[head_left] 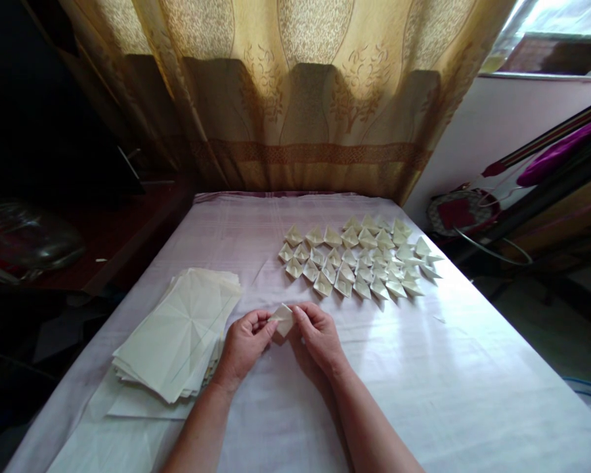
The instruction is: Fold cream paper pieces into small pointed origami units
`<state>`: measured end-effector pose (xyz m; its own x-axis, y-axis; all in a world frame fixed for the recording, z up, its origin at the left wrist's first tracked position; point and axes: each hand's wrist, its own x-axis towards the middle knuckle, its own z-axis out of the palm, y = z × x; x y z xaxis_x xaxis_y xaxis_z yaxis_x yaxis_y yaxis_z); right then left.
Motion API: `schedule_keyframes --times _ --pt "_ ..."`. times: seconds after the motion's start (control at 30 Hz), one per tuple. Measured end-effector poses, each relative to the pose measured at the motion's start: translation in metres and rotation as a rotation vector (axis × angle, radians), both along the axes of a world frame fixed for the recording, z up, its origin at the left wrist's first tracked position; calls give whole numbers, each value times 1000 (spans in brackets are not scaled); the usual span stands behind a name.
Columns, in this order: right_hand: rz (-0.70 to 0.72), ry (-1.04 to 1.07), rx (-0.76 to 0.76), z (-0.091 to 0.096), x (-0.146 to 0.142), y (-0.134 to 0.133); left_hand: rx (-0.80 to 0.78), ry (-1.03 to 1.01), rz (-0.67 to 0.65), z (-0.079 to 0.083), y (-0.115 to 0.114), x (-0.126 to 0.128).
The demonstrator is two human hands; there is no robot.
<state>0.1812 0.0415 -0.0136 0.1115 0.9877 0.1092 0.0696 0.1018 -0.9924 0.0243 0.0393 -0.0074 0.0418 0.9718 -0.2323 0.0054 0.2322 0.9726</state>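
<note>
Between my two hands is a small folded piece of cream paper [282, 319], shaped like a diamond and held just above the table. My left hand [246, 345] pinches its left corner between thumb and fingers. On the opposite side, my right hand [320, 334] grips the right corner in the same way. Beyond my hands, to the right, several folded paper boats [343, 282] stand in close rows. A stack of creased paper sheets [187, 328] lies to the left of my left hand, its top sheet marked with star-like fold lines.
A pale cloth covers the table [404, 387]. Larger white sheets [113, 433] lie under the stack at the front left. A patterned yellow curtain [315, 112] hangs behind the table. At the right, a bag [460, 211] sits past the table's edge.
</note>
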Motion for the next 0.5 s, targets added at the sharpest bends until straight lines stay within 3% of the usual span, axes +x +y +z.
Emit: schedule_keyframes --times 0.3,0.5 --pt "86 46 -86 4 1 -1 -17 -34 14 0 2 -2" --pt "49 41 -60 4 -3 -3 85 77 -84 -1 -1 -3"
